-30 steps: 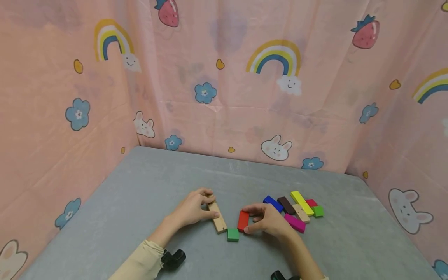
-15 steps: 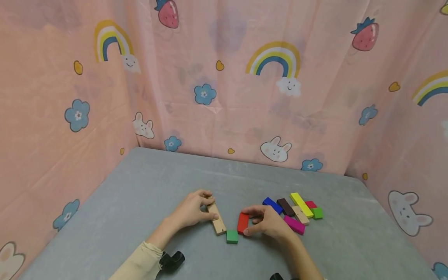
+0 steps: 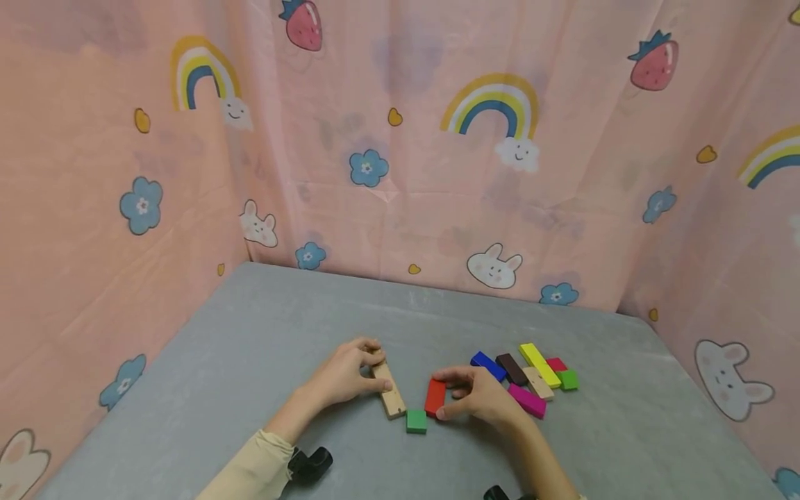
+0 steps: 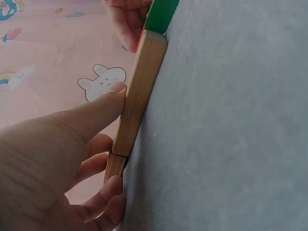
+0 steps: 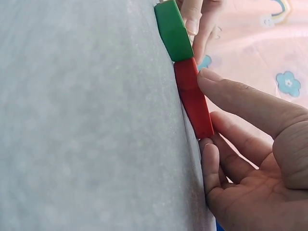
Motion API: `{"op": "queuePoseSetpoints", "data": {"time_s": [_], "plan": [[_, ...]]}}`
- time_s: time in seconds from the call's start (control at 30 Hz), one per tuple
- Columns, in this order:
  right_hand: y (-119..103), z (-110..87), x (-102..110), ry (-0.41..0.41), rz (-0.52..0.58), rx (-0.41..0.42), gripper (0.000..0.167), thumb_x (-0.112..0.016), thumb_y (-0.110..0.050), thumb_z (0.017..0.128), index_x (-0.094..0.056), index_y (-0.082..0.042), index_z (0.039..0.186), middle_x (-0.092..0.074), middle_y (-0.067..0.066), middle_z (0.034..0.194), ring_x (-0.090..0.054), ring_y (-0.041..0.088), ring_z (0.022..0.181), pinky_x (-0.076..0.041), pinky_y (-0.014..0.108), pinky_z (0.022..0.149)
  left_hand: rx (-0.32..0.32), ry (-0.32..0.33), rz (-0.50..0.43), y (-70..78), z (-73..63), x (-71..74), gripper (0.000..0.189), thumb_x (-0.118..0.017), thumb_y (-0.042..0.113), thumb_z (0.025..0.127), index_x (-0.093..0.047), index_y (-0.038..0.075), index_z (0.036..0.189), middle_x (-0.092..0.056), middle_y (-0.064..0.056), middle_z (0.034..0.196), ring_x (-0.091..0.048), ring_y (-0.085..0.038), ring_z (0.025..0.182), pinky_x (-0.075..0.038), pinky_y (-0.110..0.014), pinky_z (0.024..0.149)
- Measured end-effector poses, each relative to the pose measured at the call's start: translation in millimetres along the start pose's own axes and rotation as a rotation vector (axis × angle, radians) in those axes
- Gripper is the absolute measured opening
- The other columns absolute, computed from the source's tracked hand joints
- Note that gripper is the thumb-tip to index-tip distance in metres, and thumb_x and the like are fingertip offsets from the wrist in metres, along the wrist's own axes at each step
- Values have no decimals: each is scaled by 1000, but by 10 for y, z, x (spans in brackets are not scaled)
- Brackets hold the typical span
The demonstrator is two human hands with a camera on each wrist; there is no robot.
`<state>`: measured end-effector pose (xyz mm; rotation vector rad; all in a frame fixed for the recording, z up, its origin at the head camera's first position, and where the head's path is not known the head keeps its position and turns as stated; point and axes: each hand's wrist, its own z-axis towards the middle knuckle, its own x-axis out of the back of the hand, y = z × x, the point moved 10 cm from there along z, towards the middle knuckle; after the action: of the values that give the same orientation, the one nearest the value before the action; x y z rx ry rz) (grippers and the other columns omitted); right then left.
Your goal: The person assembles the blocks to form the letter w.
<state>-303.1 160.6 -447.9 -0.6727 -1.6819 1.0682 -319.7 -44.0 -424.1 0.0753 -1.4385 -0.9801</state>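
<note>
My left hand holds a strip of plain wooden blocks, its thumb on the near part and fingers round the far end. A seam in the left wrist view shows two wooden pieces end to end. By their near end lies a small green block. To the right of it, my right hand pinches a red block lengthwise between thumb and fingers. In the right wrist view the red block meets the green block at one end. All these blocks lie flat on the grey table.
Beyond my right hand lies a loose group: blue, dark brown, yellow, plain wood, magenta, pink-red and light green blocks. A pink patterned curtain encloses the grey table.
</note>
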Motion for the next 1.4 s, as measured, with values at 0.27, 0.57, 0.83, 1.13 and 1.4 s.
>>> {"op": "queuePoseSetpoints", "data": {"time_s": [0.27, 0.57, 0.83, 1.13, 1.4], "plan": [[40, -10, 0, -2, 13, -18, 56, -91, -10, 69, -71, -5, 121, -64, 8, 123, -55, 22, 99, -48, 33, 84, -2, -2, -8, 0, -5, -21, 64, -76, 42, 86, -60, 3, 134, -49, -11, 142, -42, -34, 132, -40, -49, 102], [63, -33, 13, -3, 57, -30, 56, -90, -7, 70, -69, -3, 122, -63, 10, 124, -53, 24, 96, -47, 31, 80, -1, -21, 0, 16, 9, -54, 65, -75, 45, 87, -60, 3, 135, -49, -11, 142, -42, -34, 132, -40, -49, 102], [121, -42, 51, -14, 194, -33, 51, -85, -11, 78, -67, 1, 124, -64, 12, 122, -58, 27, 107, -50, 31, 88, -6, -12, 3, 7, 11, -59, 65, -75, 44, 87, -60, 3, 135, -49, -11, 142, -43, -34, 131, -40, -48, 102], [117, -45, 297, 140, 243, 9, 39, -82, -14, 82, -71, 0, 117, -68, 15, 114, -62, 28, 105, -51, 30, 87, -5, -3, 9, 13, 13, -13, 65, -75, 43, 86, -60, 3, 135, -49, -10, 141, -43, -34, 131, -40, -48, 102], [98, -160, 670, 288, 235, 30, 36, -78, -11, 86, -70, 3, 118, -66, 20, 117, -63, 25, 101, -52, 29, 84, -1, 2, 18, 7, 9, 10, 64, -76, 42, 86, -61, 3, 134, -50, -10, 140, -44, -33, 131, -40, -48, 102]]}}
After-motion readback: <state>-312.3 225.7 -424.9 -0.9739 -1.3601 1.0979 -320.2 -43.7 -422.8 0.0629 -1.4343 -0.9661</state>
